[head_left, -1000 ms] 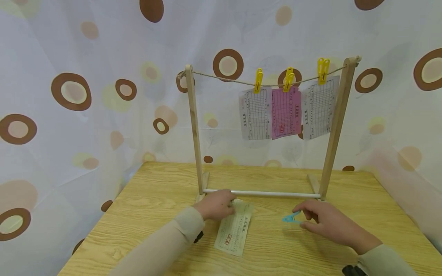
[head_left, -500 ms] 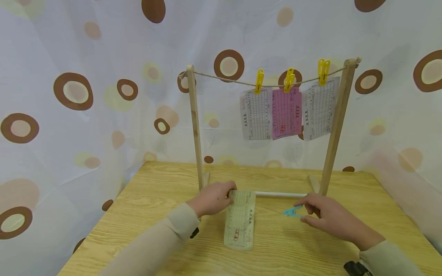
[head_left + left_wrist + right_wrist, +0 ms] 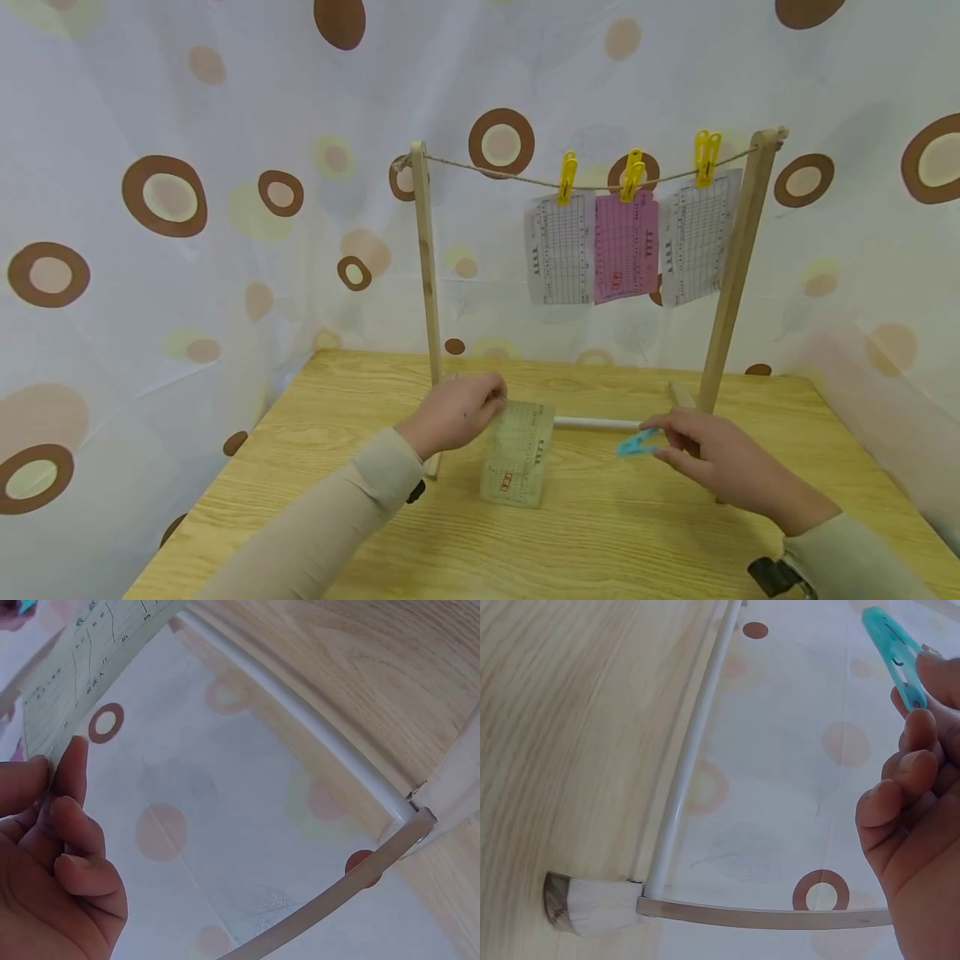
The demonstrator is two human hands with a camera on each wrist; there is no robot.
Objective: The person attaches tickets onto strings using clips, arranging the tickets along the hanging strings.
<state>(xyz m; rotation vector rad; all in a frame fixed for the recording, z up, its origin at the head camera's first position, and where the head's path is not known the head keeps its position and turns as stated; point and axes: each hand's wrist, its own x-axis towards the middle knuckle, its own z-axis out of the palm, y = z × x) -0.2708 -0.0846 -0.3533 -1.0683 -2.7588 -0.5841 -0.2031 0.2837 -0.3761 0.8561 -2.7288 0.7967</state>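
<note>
My left hand [image 3: 456, 412] pinches the top left corner of a pale green printed form [image 3: 517, 458] between thumb and fingers. The slip hangs down, tilted, above the table, with a red stamp near its lower end. In the left wrist view, thumb and forefinger meet on the edge of the form [image 3: 97, 664]. To the right, my right hand [image 3: 716, 454] holds a light blue clothespin [image 3: 636, 443] by its handle end. The right wrist view shows this clothespin [image 3: 892, 652] between thumb and fingers. A gap separates the clothespin from the form.
Behind my hands stands a wooden frame with a left post [image 3: 427, 267], a right post [image 3: 738, 275] and a white rod [image 3: 596, 423] low down. From its string [image 3: 502, 173], yellow clothespins [image 3: 567, 177] hang two white forms [image 3: 558, 250] and a pink form [image 3: 626, 246].
My left hand has lifted the green form off the table, up and away from me. My right hand has risen slightly with the blue clothespin.
</note>
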